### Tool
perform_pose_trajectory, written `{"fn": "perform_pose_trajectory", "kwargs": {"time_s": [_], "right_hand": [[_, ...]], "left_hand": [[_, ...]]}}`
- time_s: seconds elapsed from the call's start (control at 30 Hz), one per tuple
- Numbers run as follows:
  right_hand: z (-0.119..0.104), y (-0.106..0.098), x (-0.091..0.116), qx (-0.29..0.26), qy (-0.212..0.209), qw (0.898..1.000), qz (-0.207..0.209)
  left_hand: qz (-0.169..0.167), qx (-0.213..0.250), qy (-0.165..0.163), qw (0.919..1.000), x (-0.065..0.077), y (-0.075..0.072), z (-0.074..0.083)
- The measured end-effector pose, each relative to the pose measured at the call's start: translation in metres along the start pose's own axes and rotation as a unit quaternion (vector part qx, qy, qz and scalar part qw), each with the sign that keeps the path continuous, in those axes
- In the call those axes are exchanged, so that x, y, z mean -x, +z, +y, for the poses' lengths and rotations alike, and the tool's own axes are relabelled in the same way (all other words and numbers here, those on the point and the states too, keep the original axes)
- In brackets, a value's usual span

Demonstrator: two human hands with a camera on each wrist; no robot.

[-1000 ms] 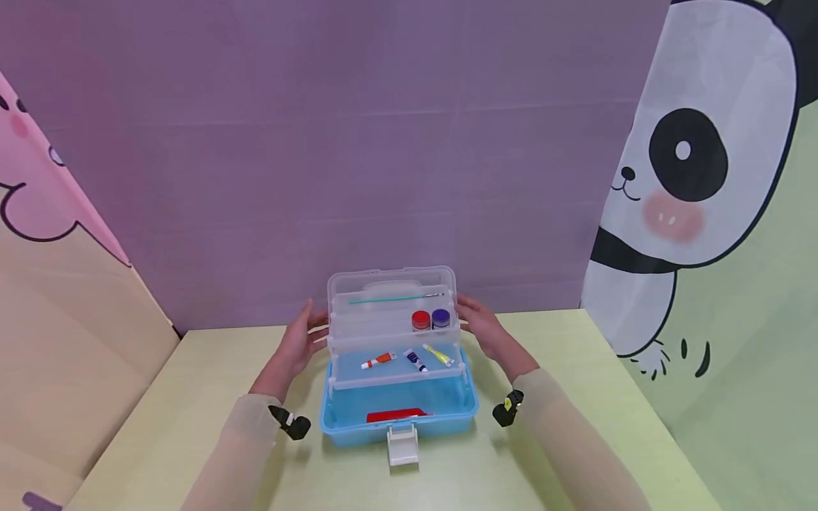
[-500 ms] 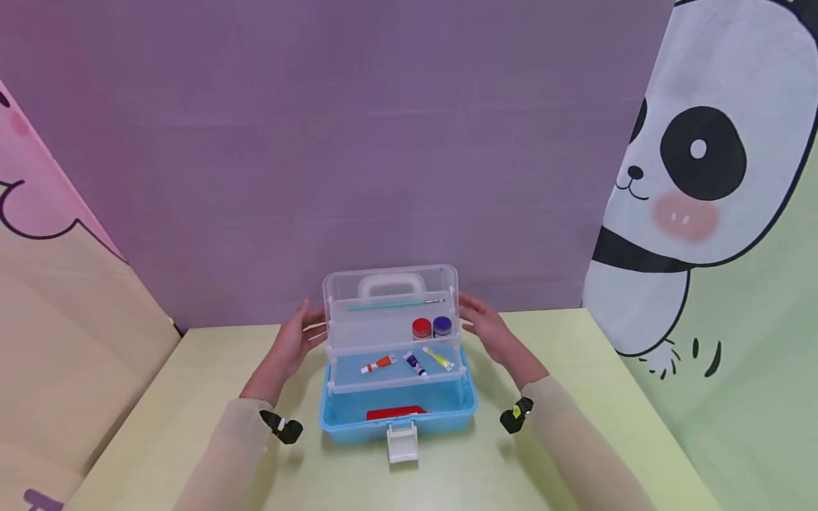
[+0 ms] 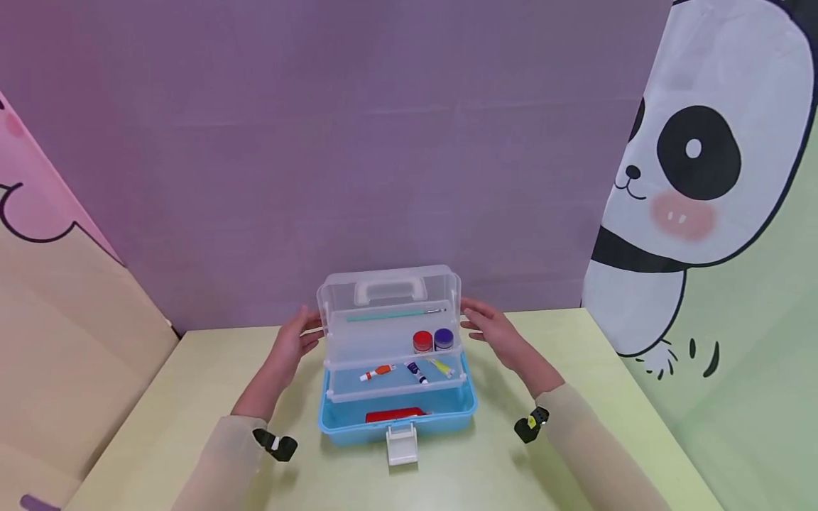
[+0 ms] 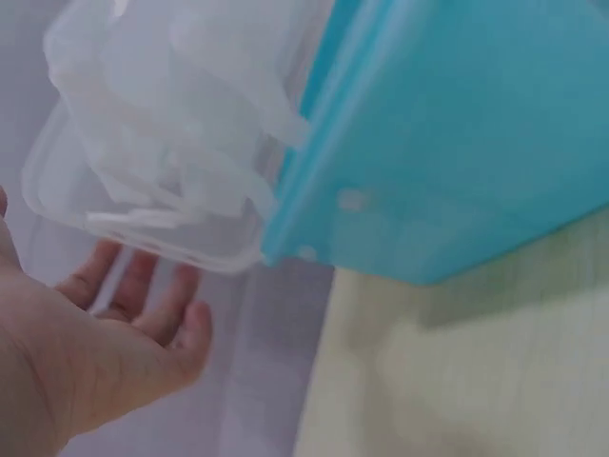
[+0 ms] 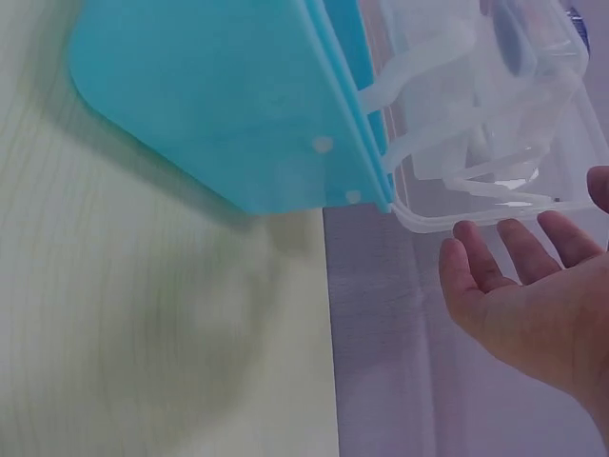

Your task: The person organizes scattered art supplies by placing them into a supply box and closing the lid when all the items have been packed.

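A light blue storage box point(image 3: 358, 434) stands on the table with its clear lid point(image 3: 437, 287) raised. Inside, an upper clear tray point(image 3: 367, 335) holds a green paintbrush point(image 3: 393, 314), a red-capped jar point(image 3: 422, 341) and a purple-capped jar point(image 3: 444, 338). Orange point(image 3: 378, 372), dark blue point(image 3: 417, 372) and yellow point(image 3: 441, 367) paint tubes lie in the lower tray point(image 3: 390, 390). A slim red object point(image 3: 394, 414) lies at the bottom. My left hand point(image 4: 105, 352) has its fingertips at the lid's left edge, fingers loosely extended. At the opposite edge, my right hand point(image 5: 542, 295) does likewise.
The box's white latch point(image 3: 402, 446) hangs down in front. The pale table point(image 3: 217, 383) ends at a purple backdrop point(image 3: 383, 142) close behind the lid. Printed cartoon panels flank the table, including a panda point(image 3: 696, 234) at right.
The lid has tipped forward, showing its handle more fully. The trays with the jars and tubes have sunk toward the box. Both hands have stayed at the lid's sides, forearms slightly wider apart.
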State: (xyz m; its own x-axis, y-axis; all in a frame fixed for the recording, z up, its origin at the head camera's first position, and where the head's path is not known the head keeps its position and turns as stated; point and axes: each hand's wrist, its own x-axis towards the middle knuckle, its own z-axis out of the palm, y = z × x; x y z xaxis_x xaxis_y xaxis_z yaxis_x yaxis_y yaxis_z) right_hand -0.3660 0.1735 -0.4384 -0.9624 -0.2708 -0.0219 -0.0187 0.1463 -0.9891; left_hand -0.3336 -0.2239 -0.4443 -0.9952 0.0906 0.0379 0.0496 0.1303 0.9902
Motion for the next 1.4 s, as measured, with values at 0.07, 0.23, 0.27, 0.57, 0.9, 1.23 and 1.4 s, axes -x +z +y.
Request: {"fn": "perform_pose_trajectory", "kwargs": {"time_s": [0.07, 0.23, 0.27, 0.57, 0.9, 1.23, 1.4], "right_hand": [[-0.003, -0.001, 0.003, 0.006, 0.001, 1.0, 0.003], [-0.008, -0.003, 0.009, 0.022, 0.009, 1.0, 0.011], [-0.008, -0.003, 0.01, 0.024, 0.01, 1.0, 0.01], [-0.009, -0.005, 0.015, 0.044, 0.003, 0.999, 0.021], [-0.019, -0.001, 0.021, 0.061, 0.019, 0.996, 0.061], [-0.025, 0.01, 0.026, 0.063, 0.017, 0.993, 0.095], [-0.026, 0.017, 0.031, 0.084, 0.013, 0.991, 0.104]], "left_hand": [[0.002, -0.013, 0.0, 0.9999, 0.003, 0.002, 0.004], [0.009, -0.033, -0.01, 0.9994, 0.007, 0.008, 0.014], [0.009, -0.041, -0.012, 0.999, 0.008, 0.008, 0.016], [0.011, -0.091, -0.013, 0.9957, 0.014, 0.012, 0.025], [0.003, -0.113, -0.025, 0.9933, 0.018, 0.014, 0.033], [-0.005, -0.104, -0.035, 0.994, 0.027, 0.014, 0.032], [-0.004, -0.108, -0.028, 0.9938, 0.038, 0.012, 0.03]]}}
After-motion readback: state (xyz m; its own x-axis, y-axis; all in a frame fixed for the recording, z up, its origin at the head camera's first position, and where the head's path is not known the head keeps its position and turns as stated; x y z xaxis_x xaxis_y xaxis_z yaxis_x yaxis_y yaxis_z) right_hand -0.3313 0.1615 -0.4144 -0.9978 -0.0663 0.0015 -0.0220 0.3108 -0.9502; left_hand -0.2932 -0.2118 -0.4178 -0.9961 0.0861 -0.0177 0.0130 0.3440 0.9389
